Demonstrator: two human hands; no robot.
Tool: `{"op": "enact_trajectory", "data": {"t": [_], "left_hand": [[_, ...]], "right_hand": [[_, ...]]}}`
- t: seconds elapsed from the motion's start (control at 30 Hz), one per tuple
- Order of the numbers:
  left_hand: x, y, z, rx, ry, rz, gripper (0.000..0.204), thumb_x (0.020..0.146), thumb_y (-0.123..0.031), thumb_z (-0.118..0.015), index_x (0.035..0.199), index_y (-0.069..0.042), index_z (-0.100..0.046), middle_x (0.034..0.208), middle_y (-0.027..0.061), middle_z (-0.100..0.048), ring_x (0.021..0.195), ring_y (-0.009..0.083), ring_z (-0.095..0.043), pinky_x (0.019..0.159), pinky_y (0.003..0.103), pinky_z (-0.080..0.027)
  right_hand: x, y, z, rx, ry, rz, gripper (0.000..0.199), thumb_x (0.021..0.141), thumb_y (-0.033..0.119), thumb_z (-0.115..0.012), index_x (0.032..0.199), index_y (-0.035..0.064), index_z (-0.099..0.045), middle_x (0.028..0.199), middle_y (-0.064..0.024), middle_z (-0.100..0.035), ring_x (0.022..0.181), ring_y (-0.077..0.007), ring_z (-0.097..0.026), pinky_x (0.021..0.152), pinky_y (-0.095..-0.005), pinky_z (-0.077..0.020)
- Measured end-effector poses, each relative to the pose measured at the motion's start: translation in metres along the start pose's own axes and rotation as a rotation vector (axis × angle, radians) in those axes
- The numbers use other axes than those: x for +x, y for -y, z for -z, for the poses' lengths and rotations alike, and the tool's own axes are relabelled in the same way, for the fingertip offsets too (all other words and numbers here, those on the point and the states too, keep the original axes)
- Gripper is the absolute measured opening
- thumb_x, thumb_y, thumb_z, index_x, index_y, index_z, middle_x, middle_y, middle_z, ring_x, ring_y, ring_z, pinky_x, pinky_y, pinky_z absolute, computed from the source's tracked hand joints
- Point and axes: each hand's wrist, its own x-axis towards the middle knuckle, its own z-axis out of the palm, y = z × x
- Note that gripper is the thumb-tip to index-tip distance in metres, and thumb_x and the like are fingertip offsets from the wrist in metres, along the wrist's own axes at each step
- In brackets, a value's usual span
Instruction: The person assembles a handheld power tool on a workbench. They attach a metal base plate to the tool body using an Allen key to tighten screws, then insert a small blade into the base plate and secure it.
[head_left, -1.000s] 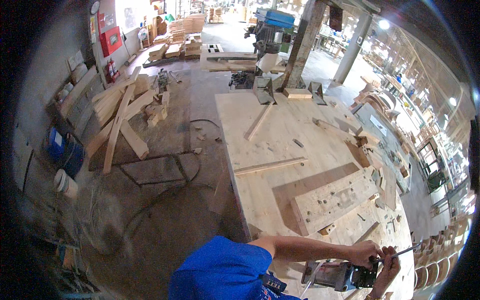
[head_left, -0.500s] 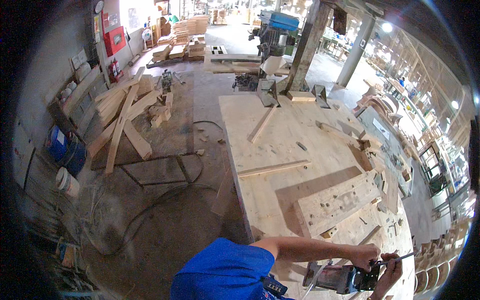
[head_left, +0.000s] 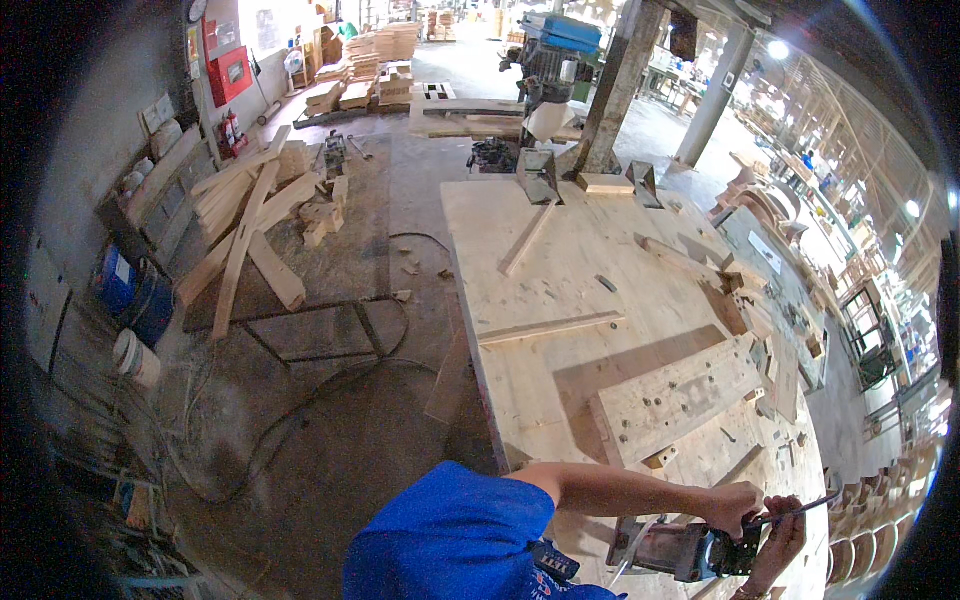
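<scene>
A big wooden table [head_left: 570, 250] fills the middle and right of the frame. On it, a drilled board [head_left: 680, 400] lies right of centre, a thin strip [head_left: 550, 327] lies crosswise above and to the left of it, and another strip [head_left: 527, 238] lies slanted farther up. Wood offcuts [head_left: 740, 290] crowd the table's right edge. Two metal brackets [head_left: 540, 177] stand at the far end by a post [head_left: 620, 80]. On the floor at upper left, planks [head_left: 245, 235] lean in a loose pile, with a cable [head_left: 300, 420] looping across the sawdust below them and a blue drum [head_left: 125, 295] at the far left.

At the bottom right the power tool [head_left: 690, 550] lies on the table's near end, just below the drilled board. The left hand [head_left: 735, 505] reaches across from a bare arm and a blue sleeve [head_left: 450, 535], its grip closed on the tool's right end. The right hand [head_left: 780, 535] is just right of it, touching the same end, fingers curled around a thin metal rod [head_left: 800, 511] that sticks out to the right. Nothing lies between the hands and the tool.
</scene>
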Motion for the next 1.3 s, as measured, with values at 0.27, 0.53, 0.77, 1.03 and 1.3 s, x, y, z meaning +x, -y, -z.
{"op": "enact_trajectory", "data": {"t": [0.27,0.53,0.77,1.03,1.3], "left_hand": [[-0.003,0.000,0.017,-0.073,0.000,-0.262,0.026,0.049,-0.019,-0.073,0.064,0.000,-0.063,0.066,0.0179,-0.059,0.069,0.0360,-0.058,0.064,0.043,-0.045],[-0.009,-0.011,0.006,-0.061,-0.126,0.003,0.030,0.050,-0.020,-0.073,0.072,-0.001,-0.063,0.073,0.0176,-0.060,0.073,0.0347,-0.058,0.064,0.041,-0.045],[-0.006,0.000,0.013,-0.087,0.005,-0.131,0.034,0.049,-0.020,-0.075,0.071,0.001,-0.059,0.074,0.0184,-0.057,0.077,0.0354,-0.056,0.068,0.042,-0.044],[-0.012,-0.004,0.015,-0.134,-0.013,-0.198,0.035,0.050,-0.024,-0.075,0.071,0.000,-0.059,0.076,0.0175,-0.056,0.077,0.0354,-0.056,0.068,0.043,-0.045],[-0.019,-0.023,0.015,-0.079,-0.024,0.117,0.042,0.048,-0.026,-0.077,0.078,-0.002,-0.059,0.079,0.0165,-0.059,0.081,0.0344,-0.058,0.068,0.042,-0.047]], "right_hand": [[0.003,0.004,0.005,-0.133,-0.070,0.077,0.011,0.091,0.011,-0.051,0.093,0.0002,-0.052,0.085,-0.0092,-0.057,0.075,-0.0165,-0.058,0.070,-0.0286,-0.0472],[-0.005,0.025,-0.013,-0.204,-0.203,0.051,0.014,0.094,0.013,-0.048,0.089,0.0011,-0.054,0.079,-0.0058,-0.059,0.074,-0.0145,-0.057,0.070,-0.0281,-0.0467],[-0.005,0.011,-0.007,-0.145,-0.136,0.046,0.012,0.093,0.013,-0.050,0.089,0.0016,-0.053,0.075,-0.0055,-0.057,0.068,-0.0150,-0.058,0.068,-0.0289,-0.0472],[-0.004,0.013,-0.011,-0.092,-0.130,-0.005,0.014,0.095,0.010,-0.045,0.094,-0.0010,-0.054,0.085,-0.0093,-0.060,0.077,-0.0172,-0.060,0.072,-0.0290,-0.0480],[-0.008,0.031,-0.028,-0.063,-0.059,0.030,0.018,0.089,0.015,-0.055,0.095,-0.0024,-0.055,0.082,-0.0074,-0.057,0.072,-0.0151,-0.056,0.068,-0.0276,-0.0447]]}}
